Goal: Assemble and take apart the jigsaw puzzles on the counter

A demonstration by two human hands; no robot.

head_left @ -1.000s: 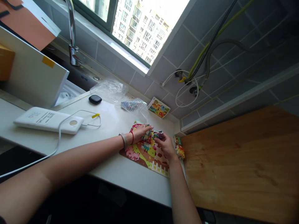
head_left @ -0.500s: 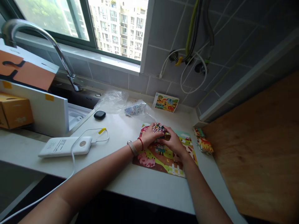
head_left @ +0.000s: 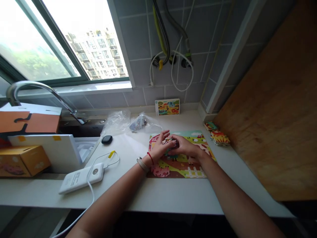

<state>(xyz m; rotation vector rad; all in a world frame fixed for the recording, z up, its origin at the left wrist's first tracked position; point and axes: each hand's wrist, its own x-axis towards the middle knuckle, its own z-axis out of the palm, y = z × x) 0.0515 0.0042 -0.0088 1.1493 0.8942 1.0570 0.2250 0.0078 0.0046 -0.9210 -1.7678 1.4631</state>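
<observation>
A stack of small puzzle pieces (head_left: 169, 141) is held between both hands, above a colourful farm picture board (head_left: 178, 172) on the white counter. My left hand (head_left: 159, 148) wraps its left side, with some fingers raised behind the stack. From the right, my right hand (head_left: 183, 145) grips the same stack, fingers curled round it. The hands hide the middle of the board; a pink pig, white fence and sheep show around them. Further back, a small animal picture card (head_left: 167, 107) leans against the wall.
More puzzle pieces (head_left: 219, 137) lie in piles beside the wooden panel at right. Clear plastic bags (head_left: 138, 123), a black case (head_left: 107, 139) and a white power bank (head_left: 83, 178) with a cable lie left. Boxes (head_left: 32, 160) stand by the sink and faucet (head_left: 54, 94).
The head view has turned, so the counter scene appears shifted. My right hand has closed more over the stack, and my left fingers now stick up more behind it.
</observation>
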